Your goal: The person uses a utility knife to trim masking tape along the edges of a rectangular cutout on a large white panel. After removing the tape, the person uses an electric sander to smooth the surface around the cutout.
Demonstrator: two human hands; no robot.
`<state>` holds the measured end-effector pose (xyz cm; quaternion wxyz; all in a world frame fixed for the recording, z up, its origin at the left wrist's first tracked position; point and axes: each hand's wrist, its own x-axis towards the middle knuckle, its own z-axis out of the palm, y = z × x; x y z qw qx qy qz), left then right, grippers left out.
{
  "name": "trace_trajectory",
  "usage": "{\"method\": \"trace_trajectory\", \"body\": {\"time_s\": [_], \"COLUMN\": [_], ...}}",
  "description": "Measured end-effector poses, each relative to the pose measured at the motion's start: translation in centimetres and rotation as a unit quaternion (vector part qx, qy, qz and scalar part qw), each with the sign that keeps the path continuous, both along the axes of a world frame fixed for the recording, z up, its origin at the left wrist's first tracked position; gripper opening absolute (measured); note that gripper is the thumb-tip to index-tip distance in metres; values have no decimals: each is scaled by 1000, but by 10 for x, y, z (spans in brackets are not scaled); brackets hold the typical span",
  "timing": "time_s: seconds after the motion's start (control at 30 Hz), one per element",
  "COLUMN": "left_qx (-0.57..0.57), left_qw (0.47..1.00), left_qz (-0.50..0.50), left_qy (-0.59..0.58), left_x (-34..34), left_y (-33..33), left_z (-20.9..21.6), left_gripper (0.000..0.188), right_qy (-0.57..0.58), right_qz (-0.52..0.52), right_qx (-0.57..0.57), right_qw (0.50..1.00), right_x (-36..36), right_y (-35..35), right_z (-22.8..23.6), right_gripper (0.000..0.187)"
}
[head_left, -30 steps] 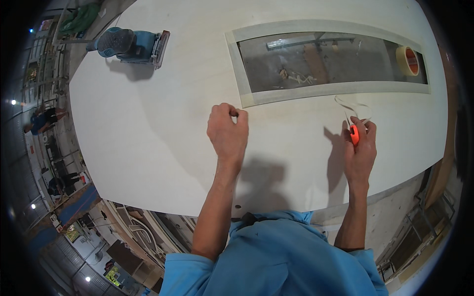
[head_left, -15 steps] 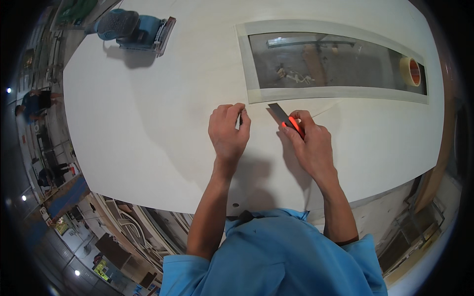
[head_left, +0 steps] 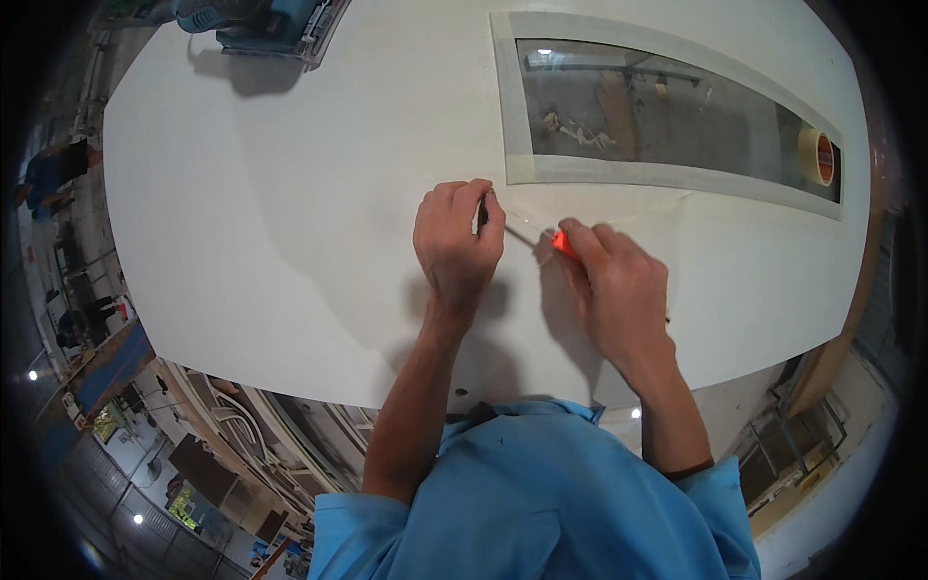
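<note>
My left hand (head_left: 454, 232) is closed in a pinch over the white panel (head_left: 319, 222). A small dark and pale piece shows between its thumb and fingers, too little of it to name. To its right, my right hand (head_left: 619, 285) grips an orange-handled knife (head_left: 565, 244). The knife's flat grey blade is seen nearly edge-on, as a thin line slanting toward my left hand. Just beyond both hands lies a long window (head_left: 657, 111) in the panel, its border covered with pale tape (head_left: 628, 172).
A blue power sander (head_left: 275, 29) stands at the panel's far left. A roll of masking tape (head_left: 817, 157) rests on its side at the window's right end. Stacked frames and boards (head_left: 256, 425) lie below the panel's near left edge. Another person (head_left: 58, 179) is in the background at left.
The knife has turned from showing its broad blade face to nearly edge-on, its blade pointing more toward my left hand. My hands have come slightly closer together. The view has shifted a little.
</note>
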<state>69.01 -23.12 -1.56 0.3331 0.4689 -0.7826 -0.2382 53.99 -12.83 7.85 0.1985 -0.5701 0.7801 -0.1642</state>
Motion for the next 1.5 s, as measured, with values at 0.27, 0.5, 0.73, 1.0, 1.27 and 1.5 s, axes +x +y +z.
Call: {"method": "trace_trajectory", "body": {"time_s": [0.27,0.5,0.73,1.0,1.27,1.5], "left_qx": [72,73,73,64,65,63], "left_qw": [995,996,996,997,997,997], "left_qz": [61,55,52,47,42,43], "left_qy": [35,12,11,6,4,14], "left_x": [1,2,2,1,2,2], "left_y": [1,-1,-1,-2,-2,-3], "left_z": [3,4,5,6,6,3], "left_gripper": [15,14,14,15,16,16], "right_qy": [97,102,102,79,54,53], "right_qz": [65,85,107,198,240,231], "right_qx": [-92,-146,-128,-24,-7,-43], "right_qw": [989,980,981,977,969,971], "right_x": [-27,-38,-43,-65,-71,-65], "right_y": [-13,-22,-28,-42,-52,-39], "right_z": [-41,-48,-48,-32,-30,-33], "right_gripper": [30,27,24,23,45,40]}}
